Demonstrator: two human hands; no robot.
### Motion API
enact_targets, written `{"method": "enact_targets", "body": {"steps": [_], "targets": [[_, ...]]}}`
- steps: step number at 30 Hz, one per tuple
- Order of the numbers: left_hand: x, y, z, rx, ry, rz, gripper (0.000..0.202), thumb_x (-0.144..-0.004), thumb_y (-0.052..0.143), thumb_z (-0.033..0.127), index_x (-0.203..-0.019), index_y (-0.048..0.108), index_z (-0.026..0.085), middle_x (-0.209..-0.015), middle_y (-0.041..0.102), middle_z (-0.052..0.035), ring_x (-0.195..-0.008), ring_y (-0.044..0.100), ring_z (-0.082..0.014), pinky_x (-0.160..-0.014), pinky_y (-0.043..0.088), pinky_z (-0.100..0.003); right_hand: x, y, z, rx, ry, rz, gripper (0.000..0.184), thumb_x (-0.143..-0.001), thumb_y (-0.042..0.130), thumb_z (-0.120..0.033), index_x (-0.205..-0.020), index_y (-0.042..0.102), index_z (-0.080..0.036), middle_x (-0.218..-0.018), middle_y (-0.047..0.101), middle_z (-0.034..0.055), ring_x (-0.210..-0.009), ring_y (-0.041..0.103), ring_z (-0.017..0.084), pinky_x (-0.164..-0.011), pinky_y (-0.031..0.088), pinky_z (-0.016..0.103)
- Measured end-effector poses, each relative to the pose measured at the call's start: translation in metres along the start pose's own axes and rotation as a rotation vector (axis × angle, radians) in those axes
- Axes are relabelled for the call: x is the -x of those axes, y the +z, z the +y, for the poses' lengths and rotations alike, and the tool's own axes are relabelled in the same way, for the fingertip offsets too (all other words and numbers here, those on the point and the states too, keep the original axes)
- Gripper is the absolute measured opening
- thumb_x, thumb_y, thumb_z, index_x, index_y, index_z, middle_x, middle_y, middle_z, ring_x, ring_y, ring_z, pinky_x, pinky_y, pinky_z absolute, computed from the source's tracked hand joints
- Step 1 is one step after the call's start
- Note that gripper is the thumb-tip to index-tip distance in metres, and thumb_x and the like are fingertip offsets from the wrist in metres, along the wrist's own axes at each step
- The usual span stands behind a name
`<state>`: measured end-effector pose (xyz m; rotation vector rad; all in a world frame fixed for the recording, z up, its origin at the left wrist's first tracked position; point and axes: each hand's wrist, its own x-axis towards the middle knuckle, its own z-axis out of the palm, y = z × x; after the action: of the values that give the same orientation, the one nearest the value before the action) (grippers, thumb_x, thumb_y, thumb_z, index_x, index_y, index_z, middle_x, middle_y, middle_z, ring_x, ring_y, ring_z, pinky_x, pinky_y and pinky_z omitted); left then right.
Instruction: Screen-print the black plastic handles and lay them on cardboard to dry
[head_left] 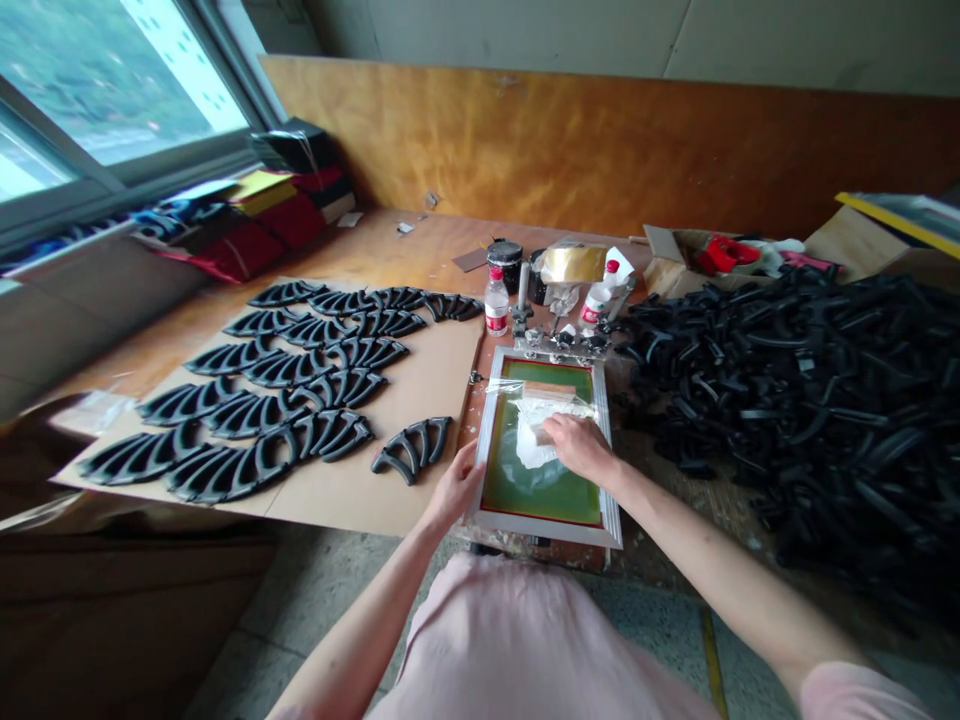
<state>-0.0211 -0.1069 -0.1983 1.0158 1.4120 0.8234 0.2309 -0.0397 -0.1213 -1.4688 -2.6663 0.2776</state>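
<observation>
A screen printing frame with a silver rim and green mesh lies in front of me. At its left rim is my left hand, fingers closed on the edge. My right hand is over the mesh, its fingers pinched at a small pale piece that they partly hide. White material, ink or a crumpled sheet, spreads on the mesh under those fingers. Just beyond it lies a squeegee with a wooden handle. Metal hinge clamps stand at the frame's far end.
Rows of black curved plastic parts lie on cardboard at left, with a single part nearer me. A large heap of black parts fills the right. Behind the clamps stand a red-capped bottle and a black jar.
</observation>
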Motion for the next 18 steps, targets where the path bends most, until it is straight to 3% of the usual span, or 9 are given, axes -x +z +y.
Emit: {"method": "enact_targets", "body": {"steps": [3, 5, 8, 12, 15, 18], "targets": [[0.002, 0.001, 0.002, 0.017, -0.003, 0.001, 0.068, -0.081, 0.060, 0.052, -0.139, 0.048, 0.020, -0.088, 0.071, -0.0039, -0.074, 0.066, -0.0175, -0.062, 0.048, -0.024, 0.023, -0.005, 0.003, -0.008, -0.143, -0.060, 0.029, -0.082, 0.045, -0.005, -0.096, 0.066, -0.020, -0.095, 0.067, 0.0063, -0.086, 0.061, 0.020, -0.070, 0.043, 0.029], [0.002, 0.001, 0.003, 0.015, -0.005, 0.000, 0.067, -0.081, 0.060, 0.051, -0.139, 0.048, 0.019, -0.086, 0.071, -0.0035, -0.072, 0.065, -0.0174, -0.060, 0.048, -0.024, 0.025, -0.012, 0.006, -0.024, -0.185, -0.114, 0.027, -0.080, 0.049, -0.006, -0.092, 0.067, -0.022, -0.091, 0.068, 0.0037, -0.082, 0.061, 0.018, -0.067, 0.041, 0.027], [0.001, 0.000, 0.005, 0.000, -0.020, 0.023, 0.068, -0.080, 0.061, 0.052, -0.138, 0.049, 0.018, -0.085, 0.071, -0.0041, -0.072, 0.065, -0.0179, -0.060, 0.048, -0.024, 0.017, -0.015, 0.005, -0.040, -0.134, -0.073, 0.019, -0.080, 0.054, -0.010, -0.085, 0.066, -0.023, -0.087, 0.068, 0.0021, -0.081, 0.061, 0.018, -0.066, 0.041, 0.027], [0.001, -0.001, 0.004, 0.027, -0.031, 0.014, 0.072, -0.078, 0.062, 0.054, -0.138, 0.049, 0.018, -0.084, 0.071, -0.0042, -0.071, 0.066, -0.0181, -0.059, 0.048, -0.024, 0.021, 0.004, -0.004, -0.024, -0.103, 0.075, 0.030, -0.083, 0.046, -0.005, -0.099, 0.067, -0.019, -0.101, 0.068, 0.0075, -0.094, 0.061, 0.020, -0.076, 0.044, 0.029], [0.002, 0.001, 0.005, 0.055, -0.025, 0.007, 0.072, -0.077, 0.063, 0.055, -0.138, 0.049, 0.018, -0.083, 0.071, -0.0041, -0.070, 0.066, -0.0183, -0.058, 0.047, -0.024, 0.036, 0.014, -0.008, -0.066, -0.160, 0.034, 0.030, -0.085, 0.048, -0.007, -0.104, 0.067, -0.019, -0.102, 0.068, 0.0075, -0.092, 0.062, 0.019, -0.078, 0.046, 0.029], [0.006, 0.001, 0.012, 0.082, -0.031, 0.006, 0.072, -0.077, 0.065, 0.054, -0.137, 0.050, 0.016, -0.082, 0.070, -0.0042, -0.071, 0.066, -0.0185, -0.059, 0.047, -0.024, 0.029, 0.003, -0.006, -0.129, -0.121, 0.024, 0.021, -0.087, 0.056, -0.018, -0.104, 0.067, -0.023, -0.097, 0.069, 0.0042, -0.087, 0.064, 0.019, -0.075, 0.047, 0.029]]}}
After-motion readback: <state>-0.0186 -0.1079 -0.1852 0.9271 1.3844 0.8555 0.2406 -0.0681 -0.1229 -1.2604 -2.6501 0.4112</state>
